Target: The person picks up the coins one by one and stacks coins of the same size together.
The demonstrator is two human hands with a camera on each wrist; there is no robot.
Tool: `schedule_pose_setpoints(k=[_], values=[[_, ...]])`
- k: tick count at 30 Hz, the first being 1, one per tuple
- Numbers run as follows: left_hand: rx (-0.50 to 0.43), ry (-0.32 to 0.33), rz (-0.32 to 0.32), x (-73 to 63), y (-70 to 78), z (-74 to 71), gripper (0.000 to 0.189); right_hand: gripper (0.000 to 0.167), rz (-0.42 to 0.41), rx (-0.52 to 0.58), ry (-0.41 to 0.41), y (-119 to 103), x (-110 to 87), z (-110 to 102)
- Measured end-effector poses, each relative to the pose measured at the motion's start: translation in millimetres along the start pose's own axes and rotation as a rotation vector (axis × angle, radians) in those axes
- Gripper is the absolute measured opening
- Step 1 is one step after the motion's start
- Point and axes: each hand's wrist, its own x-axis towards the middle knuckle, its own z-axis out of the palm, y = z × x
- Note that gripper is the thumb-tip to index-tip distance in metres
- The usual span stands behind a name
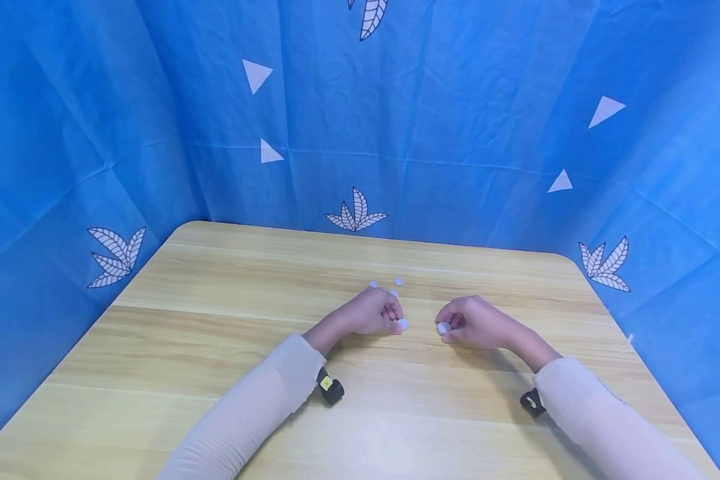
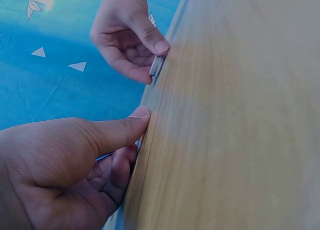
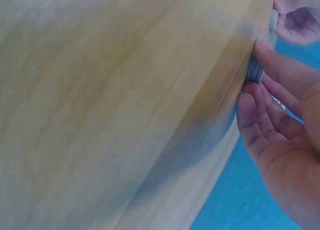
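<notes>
- The left hand (image 1: 369, 313) is near the middle of the wood-grain table (image 1: 228, 353), its thumb and fingertips pinching a small white disc (image 1: 403, 325); the left wrist view hides that disc behind the thumb.
- The right hand (image 1: 480, 323) faces it, just beside but apart, thumb and fingers curled around a short stack of discs (image 3: 255, 70); the right wrist view shows their layered grey-white edges, too blurred to count.
- 3 loose white discs lie flat on the wood beyond the left hand: 1 left disc (image 1: 373, 284), 1 far disc (image 1: 399, 281) and 1 near disc (image 1: 394, 293), the last partly hidden by the knuckles.
- 2 pale sleeves (image 1: 258, 400) cover the forearms, each with a black wrist device (image 1: 331, 388) at the cuff.
- A blue curtain (image 1: 486, 80) printed with white triangles and leaves surrounds the table's far side.
</notes>
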Motion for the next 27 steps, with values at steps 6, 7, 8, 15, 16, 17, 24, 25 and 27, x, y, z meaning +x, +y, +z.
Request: schedule_pose_setpoints(k=[6, 7, 8, 15, 16, 17, 24, 25, 27], values=[[-0.008, -0.002, -0.009, -0.9, 1.4, -0.1, 0.014, 0.016, 0.007, -0.016, 0.01, -1.1, 0.1, 0.5], [-0.008, -0.002, -0.011, -1.1, 1.6, -0.3, 0.014, 0.016, 0.007, -0.021, 0.011, -1.4, 0.1, 0.6], [-0.008, -0.003, -0.013, -1.3, 1.7, -0.4, 0.014, 0.016, 0.006, -0.028, 0.013, -1.7, 0.3, 0.6], [-0.003, -0.003, -0.006, -2.1, 1.9, -1.0, 0.014, 0.019, 0.0, -0.04, 0.013, -3.0, 1.4, 1.2], [-0.002, -0.003, -0.004, -2.1, 1.7, -1.0, 0.014, 0.019, 0.0, -0.038, 0.013, -2.9, 1.6, 1.3], [-0.001, -0.003, -0.001, -2.0, 1.4, -1.0, 0.014, 0.02, 0.002, -0.036, 0.012, -2.7, 1.6, 1.3], [-0.001, 0.002, 0.01, -0.6, -1.3, -0.3, 0.013, 0.022, 0.015, -0.014, 0.0, -0.3, 1.7, 0.9], [-0.001, 0.002, 0.011, -0.5, -1.6, -0.2, 0.013, 0.022, 0.018, -0.009, -0.002, 0.1, 1.7, 0.8], [-0.002, 0.003, 0.013, -0.2, -2.1, -0.1, 0.013, 0.022, 0.023, -0.001, -0.005, 0.9, 1.6, 0.7]])
